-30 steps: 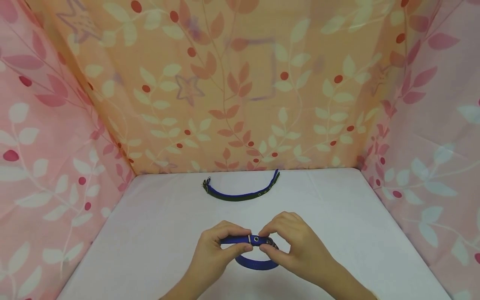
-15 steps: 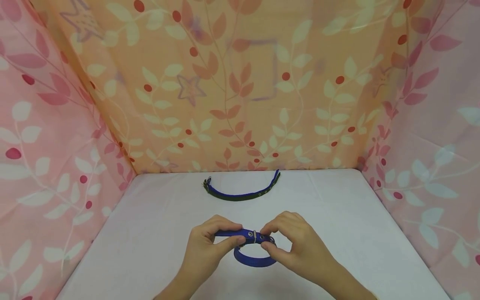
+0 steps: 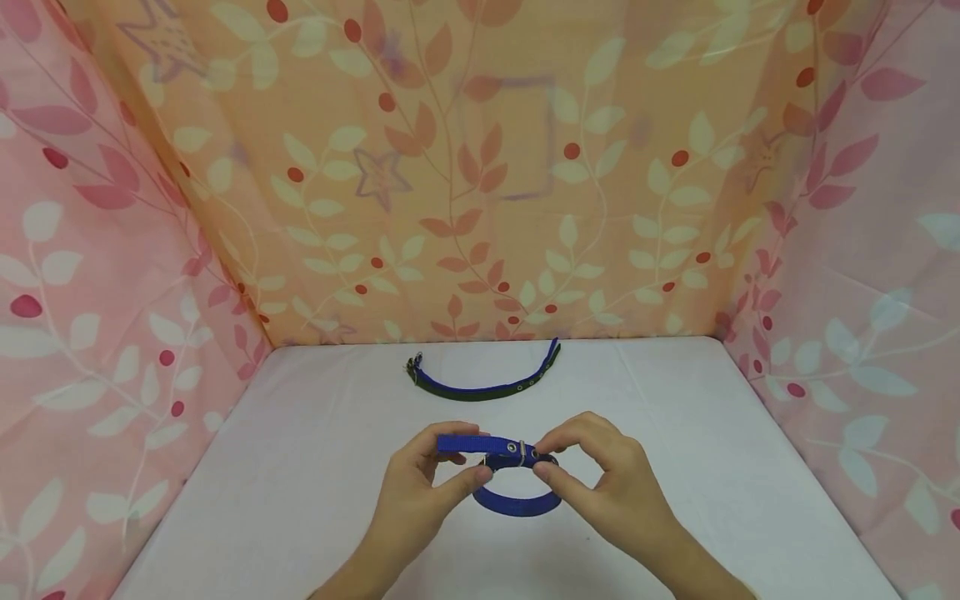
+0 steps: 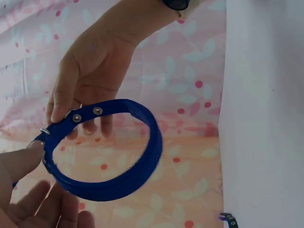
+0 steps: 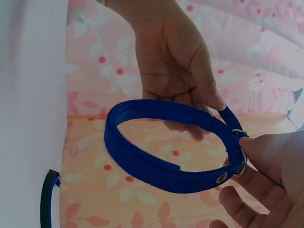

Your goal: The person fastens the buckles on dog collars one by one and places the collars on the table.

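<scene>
Fingers and thumb of the left hand (image 3: 420, 492) pinch the free strap end of a blue collar (image 3: 516, 500) in the lower middle of the head view, the thumb pressed against the strap just left of the metal buckle (image 3: 517, 451). The right hand (image 3: 607, 492) meets it from the right, its thumb and forefinger clamped on the collar at the buckle, so both hands grip the same band close together. The collar is closed into a loop that hangs below the fingers, held a little above the white tabletop (image 3: 300, 500). In the left wrist view the loop (image 4: 114, 156) fills the middle of the frame, with two metal eyelets (image 4: 97, 110) showing on the strap near the opposite hand's fingers (image 4: 71, 104). In the right wrist view the same loop (image 5: 161, 166) sits in the centre, the buckle at its right end under the thumb (image 5: 266, 152). Further up the head view, near the back edge of the tabletop, a second collar (image 3: 483, 385), blue with a dark side, lies unbuckled in a shallow curve, well apart from the hands. Behind and on both sides, fabric walls (image 3: 480, 167) printed with leaves and berries enclose the tabletop, orange at the back and pink at the left and right of the frame.
</scene>
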{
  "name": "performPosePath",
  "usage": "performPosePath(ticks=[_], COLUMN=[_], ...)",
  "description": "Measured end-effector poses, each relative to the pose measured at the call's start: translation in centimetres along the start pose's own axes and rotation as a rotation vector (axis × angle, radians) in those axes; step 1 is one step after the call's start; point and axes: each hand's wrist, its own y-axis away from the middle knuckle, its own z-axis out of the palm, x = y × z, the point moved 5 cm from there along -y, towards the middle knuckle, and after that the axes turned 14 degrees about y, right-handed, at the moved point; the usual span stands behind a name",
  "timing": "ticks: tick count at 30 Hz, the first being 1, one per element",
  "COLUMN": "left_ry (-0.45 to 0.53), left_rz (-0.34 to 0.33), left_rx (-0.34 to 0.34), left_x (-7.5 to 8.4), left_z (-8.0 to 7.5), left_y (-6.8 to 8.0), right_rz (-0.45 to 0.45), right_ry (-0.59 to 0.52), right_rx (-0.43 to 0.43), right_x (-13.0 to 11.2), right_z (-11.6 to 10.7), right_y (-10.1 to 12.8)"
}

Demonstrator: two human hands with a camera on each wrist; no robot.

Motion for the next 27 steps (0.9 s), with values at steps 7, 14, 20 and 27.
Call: performPosePath(ticks=[7, 14, 20, 27], left_ry=[-0.104, -0.147, -0.158, -0.186], left_rz=[0.088, 0.297, 0.371, 0.345], left_rx=[-0.066, -0.087, -0.145, -0.182], left_x=[-0.4, 0.1, 0.2, 0.3], left_z=[0.7, 1.1, 1.6, 1.9], left_y=[0.2, 0.5, 0.8, 0.9], right_rz=[0.040, 0.001, -0.010, -0.036], right_ry=[-0.046, -0.055, -0.057, -0.043], right_rx=[0.011, 0.037, 0.038, 0.047], right_x=[0.0, -0.3, -0.3, -0.5], right_z=[0.0, 0.0, 0.0, -0.1], right_y=[0.1, 0.0, 0.1, 0.1])
